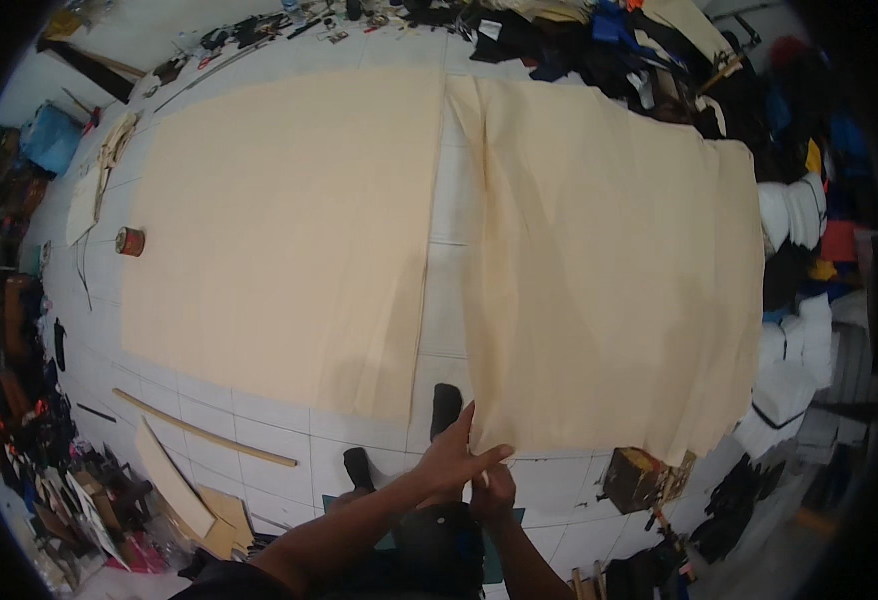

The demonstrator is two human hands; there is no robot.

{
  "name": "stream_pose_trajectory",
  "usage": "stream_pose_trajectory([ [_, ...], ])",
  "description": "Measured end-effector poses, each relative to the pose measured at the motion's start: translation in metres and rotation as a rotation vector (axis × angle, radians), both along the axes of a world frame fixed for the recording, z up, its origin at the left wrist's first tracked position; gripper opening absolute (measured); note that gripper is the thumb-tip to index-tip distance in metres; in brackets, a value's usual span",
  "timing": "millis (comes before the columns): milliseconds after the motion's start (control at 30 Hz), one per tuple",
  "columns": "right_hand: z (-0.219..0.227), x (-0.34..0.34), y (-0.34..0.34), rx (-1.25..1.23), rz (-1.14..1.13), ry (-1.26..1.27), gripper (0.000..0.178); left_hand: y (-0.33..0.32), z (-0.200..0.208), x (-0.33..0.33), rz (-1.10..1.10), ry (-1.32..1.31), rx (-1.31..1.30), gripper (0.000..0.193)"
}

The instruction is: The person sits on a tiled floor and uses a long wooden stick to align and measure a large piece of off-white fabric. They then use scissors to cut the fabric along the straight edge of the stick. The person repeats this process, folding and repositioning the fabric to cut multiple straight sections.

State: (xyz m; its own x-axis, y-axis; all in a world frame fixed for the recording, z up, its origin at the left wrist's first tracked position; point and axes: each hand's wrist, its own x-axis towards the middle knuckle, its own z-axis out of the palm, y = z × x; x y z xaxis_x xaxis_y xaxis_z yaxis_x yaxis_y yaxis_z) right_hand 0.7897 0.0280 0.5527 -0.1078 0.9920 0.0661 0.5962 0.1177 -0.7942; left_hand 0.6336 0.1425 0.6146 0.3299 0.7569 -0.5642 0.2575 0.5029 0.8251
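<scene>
Head view showed two cream fabric sheets spread flat on the white tiled floor, likely so their edges lay true. The left hand (456, 455), fingers spread wide, rested at the near edge of the right sheet (609, 270). The right hand (494, 490), just beneath, seemed to pinch that edge, though its grip was unclear. The left sheet (289, 240) lay apart.

A brown cardboard box (647, 478) with open flaps stands on the white tiled floor (559, 485), lower right, just beyond the near edge of the right cream fabric sheet (609, 270). Flat cardboard pieces (221, 520) lie at lower left. No labels, signs or screens can be made out.
</scene>
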Motion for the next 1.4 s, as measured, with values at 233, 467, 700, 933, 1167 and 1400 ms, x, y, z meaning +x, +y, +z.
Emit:
stream_pose_trajectory([
  [233, 0.093, -0.012, 0.187, -0.474, -0.148, 0.186, 0.047, 0.020, 0.015, -0.005, -0.442, 0.426, 0.102, 0.079],
  [467, -0.020, -0.011, 0.273, -0.978, -0.249, -0.076, 0.077, 0.008, 0.032, -0.036, -0.278, 0.140, 0.132, 0.066],
  [700, 0.061, -0.014, 0.278, -0.772, -0.740, 0.318, 0.061, -0.166, -0.043, -0.326, 0.680, 0.219, -0.186, 0.048],
  [933, 0.148, -0.046, 0.287, -0.488, -0.798, 0.200, 0.054, -0.585, -0.044, -0.579, 0.657, 0.921, -0.544, 0.036],
  [1167, 0.298, -0.184, 0.354, -0.284, -0.818, 0.139, 0.064, -0.620, 0.002, -0.662, 1.402, 0.367, -0.882, 0.022],
  [1400, 0.310, -0.278, 0.387, -0.196, -0.685, 0.111, 0.063, -0.508, -0.017, -0.830, 1.227, 0.422, -0.443, 0.036],
])
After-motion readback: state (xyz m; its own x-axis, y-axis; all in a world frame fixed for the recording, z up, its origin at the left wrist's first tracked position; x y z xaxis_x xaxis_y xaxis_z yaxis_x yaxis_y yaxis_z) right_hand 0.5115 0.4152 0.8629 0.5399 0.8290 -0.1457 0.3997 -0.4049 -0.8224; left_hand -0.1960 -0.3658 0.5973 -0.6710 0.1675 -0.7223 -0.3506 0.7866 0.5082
